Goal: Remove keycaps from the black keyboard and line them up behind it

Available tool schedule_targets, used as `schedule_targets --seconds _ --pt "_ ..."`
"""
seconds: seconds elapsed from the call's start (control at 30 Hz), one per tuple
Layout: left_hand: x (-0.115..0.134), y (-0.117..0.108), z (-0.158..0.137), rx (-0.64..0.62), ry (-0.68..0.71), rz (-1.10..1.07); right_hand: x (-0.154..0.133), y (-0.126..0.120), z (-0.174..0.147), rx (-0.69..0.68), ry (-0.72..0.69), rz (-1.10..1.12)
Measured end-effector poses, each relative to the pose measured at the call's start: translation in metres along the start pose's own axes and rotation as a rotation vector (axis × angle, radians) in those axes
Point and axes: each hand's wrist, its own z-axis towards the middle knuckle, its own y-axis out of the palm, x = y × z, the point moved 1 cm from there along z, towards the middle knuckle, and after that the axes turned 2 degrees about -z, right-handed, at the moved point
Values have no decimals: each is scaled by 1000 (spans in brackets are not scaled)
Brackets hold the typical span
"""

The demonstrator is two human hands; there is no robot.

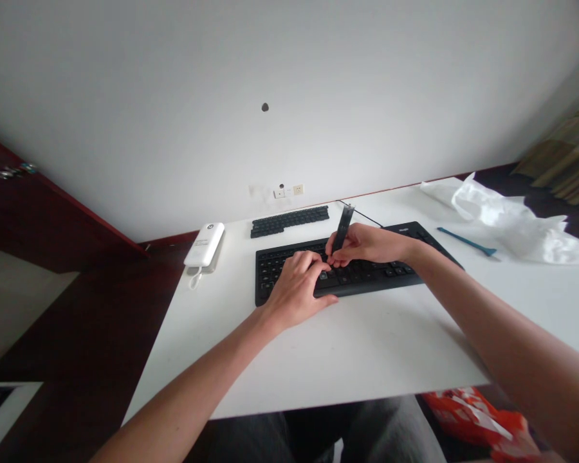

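Observation:
A black keyboard [390, 273] lies on the white table [347, 347]. My left hand [296, 289] rests on its left half, fingers curled down on the keys. My right hand [367, 244] grips a slim black tool [342, 228] held upright, its lower tip down among the keys at the keyboard's middle. Behind the keyboard lies a row of loose black keycaps [289, 220]. A black cable [364, 215] runs from the keyboard toward the wall.
A white power bank [204, 245] sits at the table's back left. A blue tool [466, 242] and crumpled white plastic [506, 222] lie at the right. Wall sockets [289, 190] sit behind. Orange packaging [473, 418] lies below the front edge.

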Motion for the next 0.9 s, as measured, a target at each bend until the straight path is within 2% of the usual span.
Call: schedule_targets --seconds 0.17,0.33,0.47,0.57,0.77,0.9 --pt "5 -4 -3 51 -7 44 -9 3 -4 -16 -21 -98" --pt "6 -5 -4 30 5 56 -18 4 -11 -35 -68 -262" --pt "6 -5 -4 26 8 66 -21 5 -13 -29 -83 -292" --pt "7 -5 -4 26 9 76 -21 4 -13 -35 -102 -270" --pt "4 -3 -6 22 11 81 -5 -6 -12 -115 -40 -77" --pt "4 -2 -6 22 15 86 -2 -6 -10 -100 -34 -53"
